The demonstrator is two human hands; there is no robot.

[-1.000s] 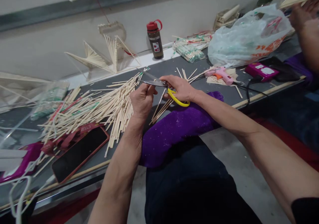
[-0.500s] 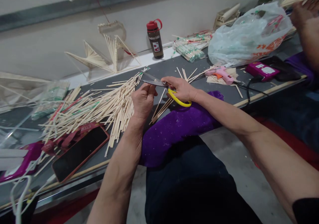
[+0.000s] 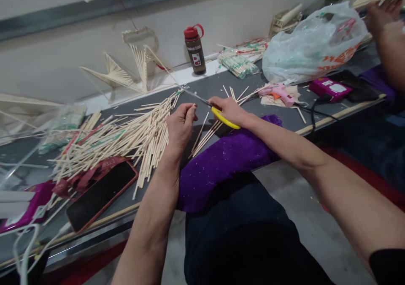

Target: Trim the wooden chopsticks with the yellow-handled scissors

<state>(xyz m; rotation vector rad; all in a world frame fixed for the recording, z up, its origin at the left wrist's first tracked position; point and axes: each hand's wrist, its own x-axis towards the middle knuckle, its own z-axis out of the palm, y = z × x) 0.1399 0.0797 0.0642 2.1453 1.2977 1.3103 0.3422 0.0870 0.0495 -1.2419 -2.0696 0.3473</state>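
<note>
My right hand point(image 3: 230, 111) is wrapped round a pair of yellow-handled scissors point(image 3: 225, 119). The blades look together and point up and to the left. Just left of them my left hand point(image 3: 181, 120) is closed in a pinch, thumb against fingers; a tiny pale tip shows there, too small to name. Beyond and below the left hand lies a big heap of thin wooden sticks point(image 3: 136, 133). Several more loose sticks point(image 3: 207, 138) rest on the table under the hands, beside a purple cloth point(image 3: 218, 162) at the table's edge.
A pink glue gun point(image 3: 280, 93) and its cord lie to the right, near a white plastic bag point(image 3: 313, 44). A dark bottle point(image 3: 196, 52) stands at the back. A phone point(image 3: 103, 194) lies front left. Another person's hand point(image 3: 384, 19) is at far right.
The scissor blades, spread apart before, have come together and moved clear of my left hand's fingertips. My left hand keeps its pinch in nearly the same place.
</note>
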